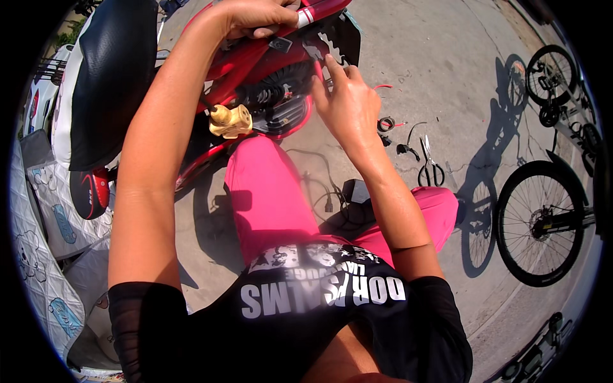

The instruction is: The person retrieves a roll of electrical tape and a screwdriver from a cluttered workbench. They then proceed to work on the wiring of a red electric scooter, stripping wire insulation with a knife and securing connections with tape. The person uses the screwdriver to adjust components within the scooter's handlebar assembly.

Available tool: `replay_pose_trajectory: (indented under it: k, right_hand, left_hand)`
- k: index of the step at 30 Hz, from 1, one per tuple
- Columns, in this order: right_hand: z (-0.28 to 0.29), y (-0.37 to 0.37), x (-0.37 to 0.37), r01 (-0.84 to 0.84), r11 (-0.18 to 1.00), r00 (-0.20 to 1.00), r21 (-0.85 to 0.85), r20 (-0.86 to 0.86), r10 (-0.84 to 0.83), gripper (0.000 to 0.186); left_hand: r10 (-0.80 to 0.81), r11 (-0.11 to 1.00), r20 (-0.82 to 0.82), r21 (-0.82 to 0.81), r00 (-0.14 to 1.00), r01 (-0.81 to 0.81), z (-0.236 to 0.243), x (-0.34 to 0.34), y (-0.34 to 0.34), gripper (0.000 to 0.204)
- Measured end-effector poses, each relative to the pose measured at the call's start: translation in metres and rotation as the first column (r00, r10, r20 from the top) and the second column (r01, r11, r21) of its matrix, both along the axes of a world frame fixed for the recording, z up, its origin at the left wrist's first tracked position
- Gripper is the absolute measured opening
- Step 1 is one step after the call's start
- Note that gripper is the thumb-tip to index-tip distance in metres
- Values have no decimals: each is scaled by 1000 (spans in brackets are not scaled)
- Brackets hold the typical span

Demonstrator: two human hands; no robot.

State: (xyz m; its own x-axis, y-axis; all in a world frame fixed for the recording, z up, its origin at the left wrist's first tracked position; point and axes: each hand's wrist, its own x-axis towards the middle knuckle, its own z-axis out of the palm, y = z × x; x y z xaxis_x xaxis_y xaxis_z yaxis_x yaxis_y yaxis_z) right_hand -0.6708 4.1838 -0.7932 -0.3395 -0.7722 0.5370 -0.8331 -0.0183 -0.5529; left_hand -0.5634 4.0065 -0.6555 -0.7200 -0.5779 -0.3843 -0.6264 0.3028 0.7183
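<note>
A red scooter with black inner parts stands in front of me. My left hand is at the top, its fingers curled over a red body panel with white stripes; the panel hides part of the fingers. My right hand is at the scooter's right side. Its index finger is stretched toward the red edge by a jagged black-and-silver piece, thumb apart, with nothing visible held. A lumpy yellow piece sits on the scooter's near side, above my knee.
Scissors, a tape roll and black wire scraps lie on the concrete at right. A cable with a plug runs between my legs. Bicycles stand far right. At left are a black seat and a quilted cover.
</note>
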Motion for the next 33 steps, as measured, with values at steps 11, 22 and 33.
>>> replay_pose_trajectory:
  k: [11,22,33]
  right_hand:
    - [5,0,8,53,998,987,-26,-147,-56,38]
    - [6,-3,-3,65,998,932,1,-356,-61,33]
    - [-22,-20,-38,-328,690,-945,-645,221,-242,41]
  left_hand:
    - [-54,994,-97,89,994,63,2,0,5,15]
    - [-45,993,-59,108,997,51,2,1,3,17]
    - [-11,1000,-1,15,1000,11,2,0,3,26]
